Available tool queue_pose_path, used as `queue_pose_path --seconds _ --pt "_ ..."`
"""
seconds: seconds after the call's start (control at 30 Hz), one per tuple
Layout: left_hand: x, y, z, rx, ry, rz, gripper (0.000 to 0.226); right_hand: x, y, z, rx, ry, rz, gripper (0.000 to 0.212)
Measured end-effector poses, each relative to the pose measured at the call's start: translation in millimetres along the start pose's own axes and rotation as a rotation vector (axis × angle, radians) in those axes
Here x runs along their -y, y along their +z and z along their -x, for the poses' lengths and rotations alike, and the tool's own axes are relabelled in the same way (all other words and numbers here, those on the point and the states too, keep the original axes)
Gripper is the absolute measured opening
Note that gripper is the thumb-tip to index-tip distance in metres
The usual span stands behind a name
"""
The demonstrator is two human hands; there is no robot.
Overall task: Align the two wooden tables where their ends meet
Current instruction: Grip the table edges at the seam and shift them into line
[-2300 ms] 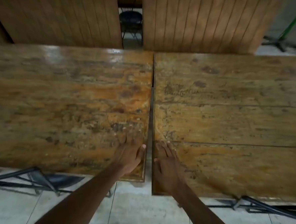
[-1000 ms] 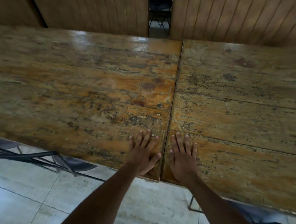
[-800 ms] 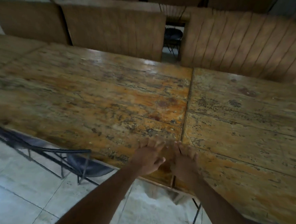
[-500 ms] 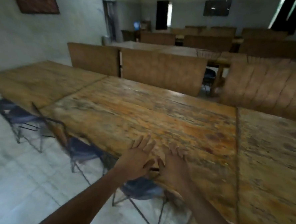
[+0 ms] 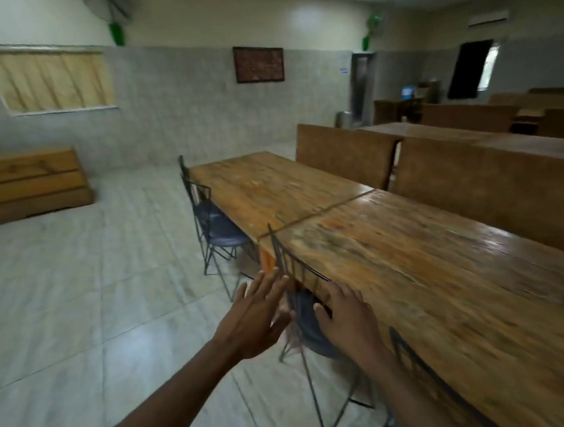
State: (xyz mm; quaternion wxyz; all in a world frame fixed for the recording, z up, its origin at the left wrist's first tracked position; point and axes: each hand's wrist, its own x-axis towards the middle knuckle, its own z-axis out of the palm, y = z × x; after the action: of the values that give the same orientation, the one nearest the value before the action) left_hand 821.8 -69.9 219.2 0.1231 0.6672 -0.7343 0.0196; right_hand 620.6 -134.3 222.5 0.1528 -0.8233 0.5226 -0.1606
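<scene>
Head view shows the wide tiled floor (image 5: 80,291) lying open to the left of the left hand (image 5: 257,317), the one generous room for stepping or swinging a table end, while to the right of the right hand (image 5: 343,318) the near tabletop (image 5: 426,270) runs long and is hemmed on its far side by tall wooden bench backs (image 5: 470,182) standing close against it, so a shove that way would likely meet them. Ahead of both hands the far tabletop (image 5: 266,188) butts the near one along a dark seam (image 5: 317,211); the two ends look close together there, though motion blur keeps me from judging whether the near edges sit flush. The chief risk, as I judge it, is the wire-framed chair (image 5: 300,311) tucked right in front of the hands and under the near edge: a push on the table could catch its back or legs, and fingers could be nipped between frame and edge. A second chair (image 5: 215,230) stands further ahead beside the far tabletop. Both hands are open with fingers spread, gripping nothing; the right hovers at or on the near tabletop's edge, contact unclear, the left hangs free over the floor
</scene>
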Motion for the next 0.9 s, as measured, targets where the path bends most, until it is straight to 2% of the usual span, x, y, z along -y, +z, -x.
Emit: queue_pose_path --seconds 0.2,0.43,0.67,0.9 --pt "145 10 -82 0.006 -0.067 -0.022 0.072 70 81 -163 -0.004 -0.092 -0.102 0.057" --pt "284 10 -213 0.151 -0.082 -0.065 0.069 133 152 -348 0.101 -0.062 -0.197 0.053" --pt "385 46 -348 0.207 0.008 -0.018 0.059 133 211 -488 0.086 0.105 -0.228 0.043" --pt "467 174 -508 0.427 0.295 -0.015 0.057 93 315 -611 -0.117 0.459 -0.375 0.052"
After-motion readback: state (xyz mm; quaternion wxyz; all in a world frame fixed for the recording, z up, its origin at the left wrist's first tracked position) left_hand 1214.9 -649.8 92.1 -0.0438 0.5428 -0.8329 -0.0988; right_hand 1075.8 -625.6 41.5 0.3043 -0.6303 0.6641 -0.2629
